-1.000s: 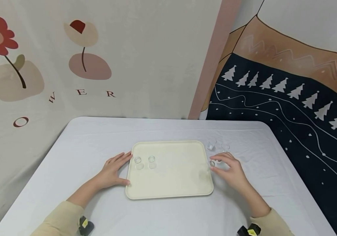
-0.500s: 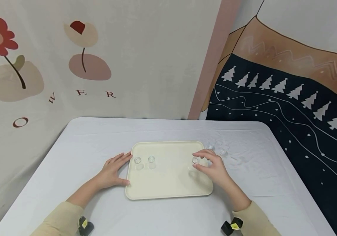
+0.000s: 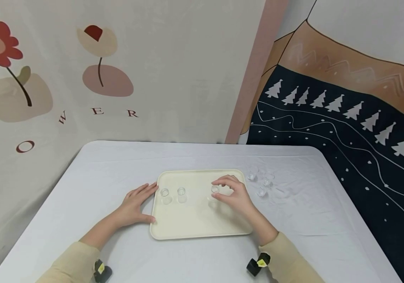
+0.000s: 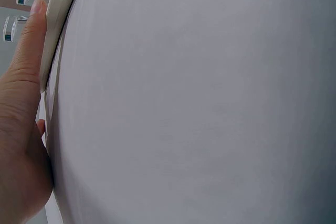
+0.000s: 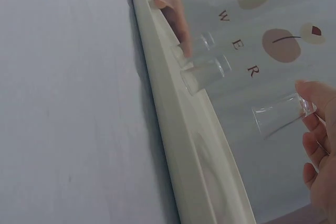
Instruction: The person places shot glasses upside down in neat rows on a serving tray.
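Note:
My right hand (image 3: 235, 194) pinches a small clear shot glass (image 5: 275, 115) by its thick base between thumb and fingers. The glass hangs mouth down over the right-middle part of the cream tray (image 3: 202, 226). Two more shot glasses, a left one (image 3: 166, 196) and one beside it (image 3: 181, 195), stand upside down near the tray's left end. My left hand (image 3: 132, 208) rests at the tray's left edge, fingers and thumb spread along the rim. In the left wrist view its thumb (image 4: 31, 51) lies straight against the tray's side.
Three clear glasses stand mouth up right of the tray: one at the back (image 3: 252, 173), one farther right (image 3: 268, 179) and one nearer (image 3: 261, 192). A white cloth (image 3: 117, 165) covers the table. Printed curtains (image 3: 187, 78) hang behind it.
My right hand has carried the glass leftward from beside the tray's right edge to above the tray. The left hand and the two glasses on the tray have stayed put.

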A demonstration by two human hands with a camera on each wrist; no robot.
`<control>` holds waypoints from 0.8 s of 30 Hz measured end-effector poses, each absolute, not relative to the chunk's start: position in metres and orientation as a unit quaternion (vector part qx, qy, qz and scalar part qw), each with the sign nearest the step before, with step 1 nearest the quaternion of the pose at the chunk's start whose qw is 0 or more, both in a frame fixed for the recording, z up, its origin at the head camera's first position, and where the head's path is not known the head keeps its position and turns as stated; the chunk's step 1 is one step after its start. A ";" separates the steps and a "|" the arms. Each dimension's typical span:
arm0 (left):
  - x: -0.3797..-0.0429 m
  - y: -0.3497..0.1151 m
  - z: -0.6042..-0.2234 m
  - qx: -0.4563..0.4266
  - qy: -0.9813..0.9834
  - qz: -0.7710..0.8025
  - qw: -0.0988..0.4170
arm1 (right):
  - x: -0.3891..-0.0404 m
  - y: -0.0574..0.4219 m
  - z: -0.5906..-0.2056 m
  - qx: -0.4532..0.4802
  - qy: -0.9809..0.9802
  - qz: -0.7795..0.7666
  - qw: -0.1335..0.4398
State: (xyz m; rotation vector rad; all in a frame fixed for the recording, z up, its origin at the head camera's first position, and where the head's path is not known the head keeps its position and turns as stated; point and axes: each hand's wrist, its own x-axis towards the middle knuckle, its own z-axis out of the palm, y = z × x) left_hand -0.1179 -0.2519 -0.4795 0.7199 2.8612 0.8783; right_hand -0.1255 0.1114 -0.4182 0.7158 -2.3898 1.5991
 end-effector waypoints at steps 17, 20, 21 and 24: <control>-0.118 -0.253 -0.479 0.229 0.931 0.282 0.045 | -0.145 0.074 -0.449 0.230 -0.797 0.555 0.067; -0.118 -0.252 -0.479 0.229 0.931 0.281 0.044 | -0.146 0.070 -0.453 0.226 -0.799 0.555 0.054; -0.117 -0.252 -0.478 0.229 0.931 0.281 0.044 | -0.146 0.069 -0.454 0.224 -0.798 0.557 0.048; -0.117 -0.252 -0.477 0.229 0.931 0.281 0.044 | -0.146 0.067 -0.457 0.217 -0.799 0.561 0.029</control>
